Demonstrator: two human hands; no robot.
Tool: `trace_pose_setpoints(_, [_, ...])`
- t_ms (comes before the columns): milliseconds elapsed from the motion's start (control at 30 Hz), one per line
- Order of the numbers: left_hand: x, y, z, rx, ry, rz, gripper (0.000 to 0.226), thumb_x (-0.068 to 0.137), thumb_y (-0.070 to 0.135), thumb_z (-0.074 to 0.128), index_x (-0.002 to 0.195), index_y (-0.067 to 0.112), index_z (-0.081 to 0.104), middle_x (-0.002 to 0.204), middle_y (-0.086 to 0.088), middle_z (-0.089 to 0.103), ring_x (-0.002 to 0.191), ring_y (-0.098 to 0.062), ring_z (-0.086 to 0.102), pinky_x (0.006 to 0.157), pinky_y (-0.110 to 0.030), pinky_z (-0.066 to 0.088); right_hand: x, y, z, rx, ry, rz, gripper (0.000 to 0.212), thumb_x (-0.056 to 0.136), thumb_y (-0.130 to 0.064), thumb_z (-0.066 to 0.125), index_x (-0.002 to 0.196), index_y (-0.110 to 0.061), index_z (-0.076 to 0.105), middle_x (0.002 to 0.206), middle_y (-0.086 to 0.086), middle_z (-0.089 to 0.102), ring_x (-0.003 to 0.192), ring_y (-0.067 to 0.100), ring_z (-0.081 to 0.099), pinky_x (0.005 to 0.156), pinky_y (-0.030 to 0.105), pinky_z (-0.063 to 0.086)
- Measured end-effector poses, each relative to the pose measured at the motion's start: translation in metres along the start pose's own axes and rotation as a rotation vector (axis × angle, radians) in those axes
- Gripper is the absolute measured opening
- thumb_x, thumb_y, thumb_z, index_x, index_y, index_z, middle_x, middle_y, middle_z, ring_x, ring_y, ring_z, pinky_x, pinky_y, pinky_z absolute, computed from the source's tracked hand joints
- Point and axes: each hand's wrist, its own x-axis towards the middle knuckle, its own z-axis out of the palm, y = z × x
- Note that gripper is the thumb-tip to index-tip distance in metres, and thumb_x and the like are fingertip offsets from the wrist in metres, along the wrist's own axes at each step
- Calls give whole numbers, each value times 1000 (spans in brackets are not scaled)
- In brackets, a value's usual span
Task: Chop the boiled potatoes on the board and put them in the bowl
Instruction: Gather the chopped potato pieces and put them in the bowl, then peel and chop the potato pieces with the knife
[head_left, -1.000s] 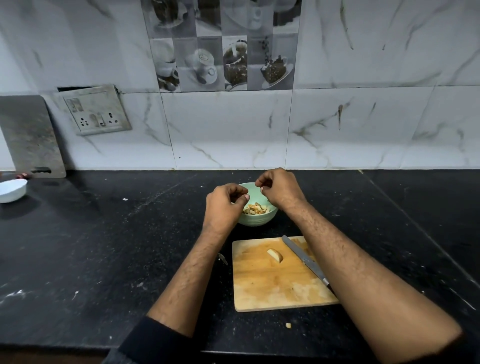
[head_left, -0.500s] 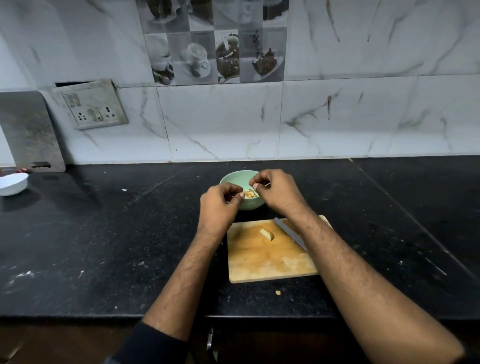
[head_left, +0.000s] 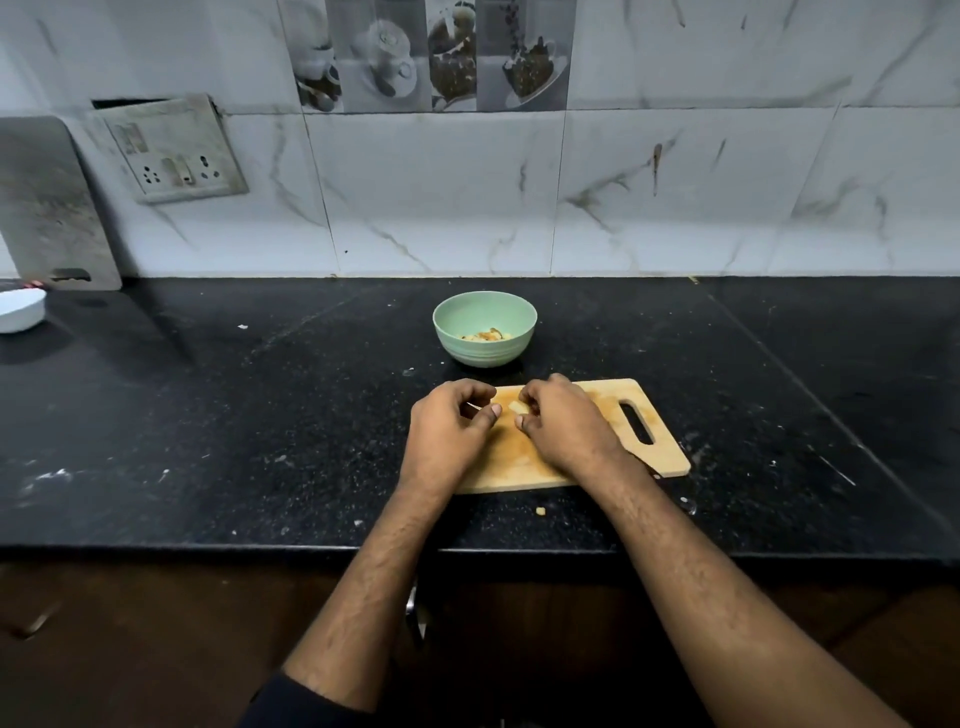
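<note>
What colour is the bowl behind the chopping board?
Pale green bowl, seen in the head view.

a black speckled stone counter (head_left: 260, 441) runs the full width, its far edge against the tiled wall. near the middle lies a wooden cutting board (head_left: 613, 410), its handle slot to the right. just beyond the board's far edge stands a green bowl (head_left: 484, 332). at the far left edge sits a white dish (head_left: 21, 309), and behind it a grey board (head_left: 49, 208) stands on the counter, leaning on the wall. a small pale crumb (head_left: 541, 511) lies just in front of the cutting board, and whitish specks are scattered over the counter on both sides.
</note>
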Motion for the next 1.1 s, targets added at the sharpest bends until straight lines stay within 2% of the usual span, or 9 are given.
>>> trace_pose_setpoints(100, [-7, -3, -4, 11, -17, 3, 22, 87, 24, 77, 109, 22, 74, 99, 13, 71, 81, 6, 62, 68, -1, 41, -1, -1, 2, 16, -31, -67, 21, 97, -22, 65, 116, -31, 67, 111, -4, 55, 109, 16, 56, 95, 37, 49])
trace_pose_setpoints(200, [-14, -6, -7, 9, -48, -1, 25, 87, 22, 78, 111, 22, 73, 99, 15, 69, 80, 9, 61, 72, -1, 43, -3, 3, 2, 12, -112, -149, 30, 97, -13, 62, 114, -36, 68, 110, -7, 54, 109, 14, 53, 99, 38, 47])
trace_pose_setpoints(333, [-23, -8, -2, -16, -119, -5, 28, 86, 17, 78, 113, 23, 73, 89, 14, 72, 83, 6, 64, 83, -10, 50, -11, 10, 1, 120, -100, -121, 54, 94, 4, 52, 125, -39, 64, 138, -4, 58, 134, 16, 47, 109, 34, 41])
trace_pose_setpoints(500, [-19, -4, 9, 23, -133, -22, 32, 85, 25, 80, 116, 26, 71, 80, 13, 72, 80, 1, 66, 89, -28, 55, -33, 26, -27, -139, 145, 22, 36, 95, -15, 63, 129, -27, 63, 122, -1, 63, 114, 23, 56, 95, 42, 49])
trace_pose_setpoints(633, [-13, -1, 18, 26, -162, -9, 37, 82, 19, 82, 117, 25, 72, 85, 11, 71, 82, -2, 65, 91, -31, 54, -50, 43, -41, -249, -14, 204, 37, 94, -35, 67, 126, -18, 60, 120, 8, 54, 110, 29, 54, 88, 44, 49])
trace_pose_setpoints(767, [-4, -1, 23, 117, -195, 41, 33, 84, 26, 80, 115, 30, 72, 104, 14, 62, 94, -3, 61, 99, -40, 51, -54, 50, -35, -189, -80, 196, 35, 94, -39, 68, 119, -16, 61, 116, 7, 50, 102, 26, 56, 84, 40, 51])
trace_pose_setpoints(933, [-4, -3, 25, 139, -191, 62, 21, 85, 32, 76, 104, 34, 68, 102, 18, 65, 104, -10, 60, 99, -46, 49, -53, 43, -38, -99, -92, 198, 21, 99, -28, 56, 109, -12, 65, 100, 6, 63, 88, 23, 60, 73, 37, 51])
trace_pose_setpoints(1033, [-7, -1, 25, 181, -185, 105, 27, 86, 33, 74, 111, 32, 64, 105, 19, 64, 106, -9, 56, 102, -44, 44, -63, 31, -42, 94, -105, 200, 21, 100, -28, 48, 100, -14, 65, 79, 0, 62, 74, 19, 60, 56, 32, 41])
trace_pose_setpoints(1100, [-6, 0, 25, 199, -206, 100, 34, 85, 35, 76, 115, 33, 61, 105, 21, 63, 107, -8, 56, 101, -41, 42, -71, 22, -41, 244, -130, 203, 15, 99, -30, 50, 106, -22, 61, 79, -5, 62, 68, 14, 60, 53, 28, 38])
